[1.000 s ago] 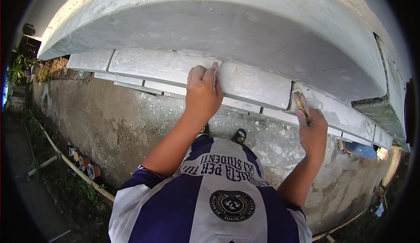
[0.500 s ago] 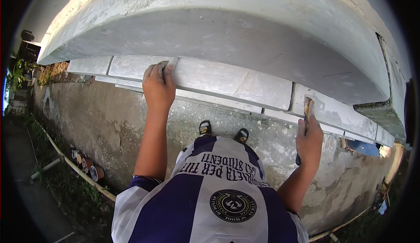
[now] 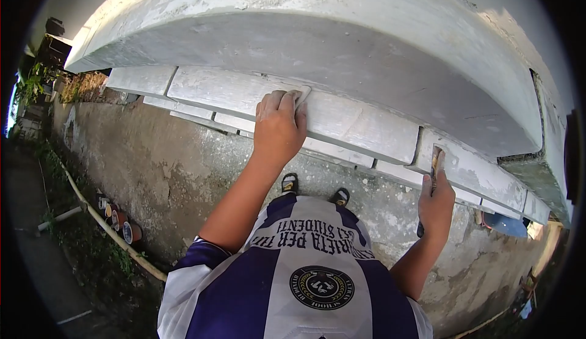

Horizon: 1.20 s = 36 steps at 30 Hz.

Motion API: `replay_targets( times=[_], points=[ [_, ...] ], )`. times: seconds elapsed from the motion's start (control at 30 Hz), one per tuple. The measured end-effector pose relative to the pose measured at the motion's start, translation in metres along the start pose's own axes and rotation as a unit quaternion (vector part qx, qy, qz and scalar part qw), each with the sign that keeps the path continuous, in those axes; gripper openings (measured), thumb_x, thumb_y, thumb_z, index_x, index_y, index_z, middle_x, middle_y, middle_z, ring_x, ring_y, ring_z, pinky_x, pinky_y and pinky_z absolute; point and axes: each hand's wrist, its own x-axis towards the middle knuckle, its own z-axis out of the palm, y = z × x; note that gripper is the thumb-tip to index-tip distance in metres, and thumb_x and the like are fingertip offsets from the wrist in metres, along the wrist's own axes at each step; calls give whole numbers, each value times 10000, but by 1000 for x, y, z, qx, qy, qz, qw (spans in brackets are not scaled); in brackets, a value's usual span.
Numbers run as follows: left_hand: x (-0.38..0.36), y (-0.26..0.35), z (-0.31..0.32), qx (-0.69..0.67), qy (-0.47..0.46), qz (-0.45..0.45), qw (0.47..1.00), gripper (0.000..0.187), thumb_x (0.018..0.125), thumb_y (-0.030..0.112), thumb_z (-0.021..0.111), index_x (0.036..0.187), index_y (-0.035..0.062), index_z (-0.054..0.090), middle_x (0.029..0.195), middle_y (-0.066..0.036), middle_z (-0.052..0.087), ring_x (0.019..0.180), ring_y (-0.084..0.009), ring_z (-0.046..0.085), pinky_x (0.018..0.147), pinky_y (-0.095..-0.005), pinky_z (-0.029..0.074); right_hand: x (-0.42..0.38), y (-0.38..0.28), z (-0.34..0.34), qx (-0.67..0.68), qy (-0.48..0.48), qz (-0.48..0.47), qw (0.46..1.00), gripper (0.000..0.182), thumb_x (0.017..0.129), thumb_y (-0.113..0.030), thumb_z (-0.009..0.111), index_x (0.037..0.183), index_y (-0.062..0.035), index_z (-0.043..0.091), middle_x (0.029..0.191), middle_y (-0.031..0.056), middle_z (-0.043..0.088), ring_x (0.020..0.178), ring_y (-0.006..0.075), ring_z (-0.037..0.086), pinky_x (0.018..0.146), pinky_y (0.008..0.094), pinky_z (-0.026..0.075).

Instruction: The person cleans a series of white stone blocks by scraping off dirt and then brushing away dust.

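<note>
Left hand (image 3: 278, 125) presses a small sanding pad (image 3: 300, 96) on the moulding strip (image 3: 342, 122), right hand (image 3: 436, 204) grips a putty knife (image 3: 434, 163); keep strokes flat, along the strip.

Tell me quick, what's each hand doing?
Left hand: closed on a small pad, pressed on the grey ledge.
Right hand: closed on a scraper.

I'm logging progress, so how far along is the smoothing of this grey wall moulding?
Done: the curved band above looks evenly coated. In hand: the left hand presses a small pad on the ledge blocks; the right hand holds a scraper. Left: the joints between blocks show open.
</note>
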Motion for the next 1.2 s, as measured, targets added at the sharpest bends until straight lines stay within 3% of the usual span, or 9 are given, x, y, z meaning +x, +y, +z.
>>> replay_targets(
  times=[0.13,0.23,0.43,0.53,0.77,0.9,1.07,1.2],
  points=[
    [2,-12,-1,-14,-3,19,1000,227,824,73,654,1034,-13,663,966,-154,630,940,-353,590,859,-471,458,-2,-5,-2,-4,10,3,1000,303,990,-173,574,1150,84,583,927,331,630,877,507,598,770,501,466],
    [7,-5,4,-25,-22,119,992,240,792,64,660,1024,6,674,959,-128,635,936,-323,593,843,-447,457,-1,5,3,-3,17,-16,1000,288,960,-107,575,1193,62,577,910,290,634,844,474,612,758,526,451],
    [12,23,13,-24,-61,168,984,259,734,44,663,991,32,689,953,-94,646,938,-283,602,825,-410,456,-1,2,-2,-3,-7,-2,1000,241,952,-115,588,1111,67,586,905,288,631,849,476,613,752,527,452],
    [11,23,13,-37,-52,169,984,237,757,38,658,992,25,687,966,-106,656,938,-298,607,828,-416,462,0,8,3,3,2,-3,1000,225,949,-114,590,1085,66,582,901,287,630,845,476,612,749,527,451],
    [10,-6,0,-48,-16,35,998,159,802,22,654,955,-9,685,951,-145,671,911,-354,620,850,-447,490,-2,1,-4,35,5,-1,999,244,948,-108,589,1106,78,587,897,284,629,836,473,611,746,523,454],
    [1,40,22,-84,-34,118,989,246,798,-13,652,1041,-3,684,984,-160,672,924,-357,629,842,-445,513,0,3,-3,41,4,-11,999,251,944,-98,590,1122,78,589,882,281,626,821,472,611,738,521,453],
    [-1,92,54,-141,-42,181,972,298,717,-16,636,1013,-41,665,945,-150,616,900,-342,585,836,-436,502,-1,6,-4,43,4,-24,999,255,939,-91,594,1131,77,590,870,279,622,799,471,611,720,519,450],
    [1,62,31,-114,-32,111,987,253,762,-19,638,1013,-28,674,952,-155,632,902,-348,595,818,-436,507,-2,5,-5,51,12,-31,998,260,937,-86,596,1143,73,589,865,278,621,790,467,613,712,517,452]
  ],
)
